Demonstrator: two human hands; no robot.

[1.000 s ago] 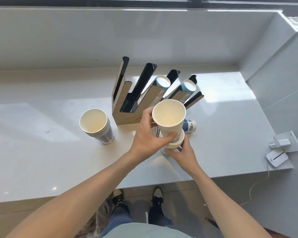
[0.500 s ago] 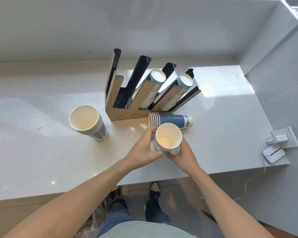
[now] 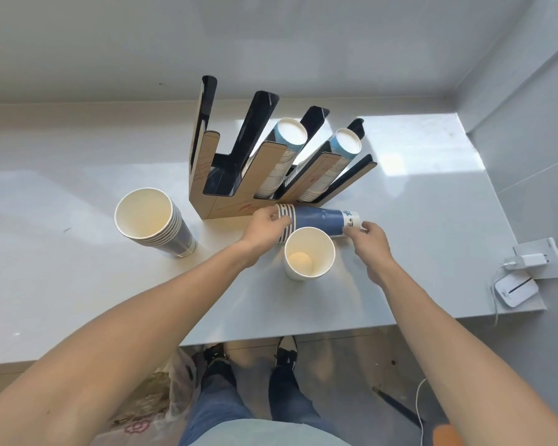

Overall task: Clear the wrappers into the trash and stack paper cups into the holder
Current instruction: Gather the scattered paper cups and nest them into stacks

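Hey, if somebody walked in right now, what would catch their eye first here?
Probably both hands on a blue sleeve of nested cups lying sideways: left hand at its rims, right hand at its base. Behind stands the slanted cup holder, two right slots loaded.

Upright cup [image 3: 309, 253] between the hands covers the lower edge of the lying blue cup stack [image 3: 318, 222]. Left hand [image 3: 266, 227] hides part of that stack's rims; fingertip contact unclear. Holder [image 3: 236, 162] walls hide most of its slotted cups. Plastic bag [image 3: 155, 403] under the left forearm partly covered; contents unreadable.
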